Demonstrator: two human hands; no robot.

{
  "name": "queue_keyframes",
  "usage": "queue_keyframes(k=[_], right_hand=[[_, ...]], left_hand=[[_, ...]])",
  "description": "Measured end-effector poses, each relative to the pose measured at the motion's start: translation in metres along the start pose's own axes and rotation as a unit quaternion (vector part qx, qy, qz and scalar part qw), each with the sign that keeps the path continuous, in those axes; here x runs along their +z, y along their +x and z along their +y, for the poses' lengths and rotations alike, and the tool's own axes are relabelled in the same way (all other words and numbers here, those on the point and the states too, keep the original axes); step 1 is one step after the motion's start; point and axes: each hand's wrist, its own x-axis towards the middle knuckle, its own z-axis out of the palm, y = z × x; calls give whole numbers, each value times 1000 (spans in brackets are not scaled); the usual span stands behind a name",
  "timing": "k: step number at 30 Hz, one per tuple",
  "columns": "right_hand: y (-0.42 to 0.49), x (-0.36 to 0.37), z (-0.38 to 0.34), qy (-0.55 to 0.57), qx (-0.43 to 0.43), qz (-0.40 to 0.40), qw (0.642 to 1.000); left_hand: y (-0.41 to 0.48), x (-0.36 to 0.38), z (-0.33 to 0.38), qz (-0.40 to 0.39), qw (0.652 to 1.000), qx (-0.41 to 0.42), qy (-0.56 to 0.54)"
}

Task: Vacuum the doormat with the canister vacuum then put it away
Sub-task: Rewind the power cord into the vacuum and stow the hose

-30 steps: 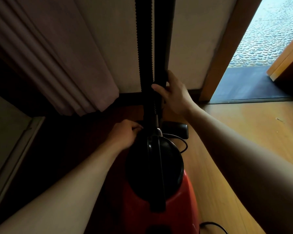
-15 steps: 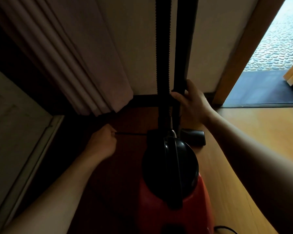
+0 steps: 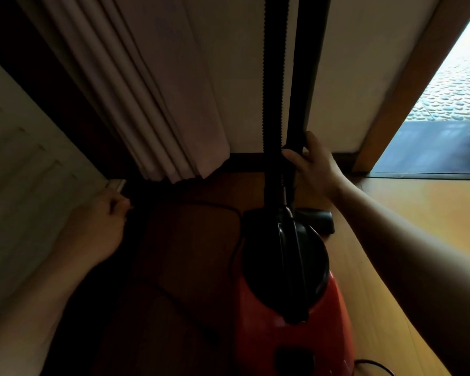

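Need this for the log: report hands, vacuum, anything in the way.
Left hand pinches cord, left of vacuum. Right hand grips upright wand. Curtain hangs nearby, not touching it.

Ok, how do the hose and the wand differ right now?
The hose is ribbed; the wand is smooth. The hose stands left of the wand. The right hand grips the wand, not plainly the hose. Both are black and upright.

Your right hand [image 3: 314,169] grips the black wand [image 3: 307,77] at 12 o'clock of the red canister vacuum [image 3: 291,335]. Your left hand [image 3: 103,226], at 9 o'clock, pinches its cord [image 3: 201,204]. The doormat [image 3: 423,150] lies at 2 o'clock.
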Motion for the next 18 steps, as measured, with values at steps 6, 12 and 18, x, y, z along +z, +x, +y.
queue_keyframes(k=[6,12,18], right_hand=[[-3,10,-6,-11,13,-19,1000],[-10,11,-5,-28,28,-29,999],[-24,3,1,-41,62,-62,995]], left_hand=[[-28,23,7,-251,966,-55,-30],[-43,59,43,-236,970,43,-51],[-67,50,66,-205,964,97,-136]])
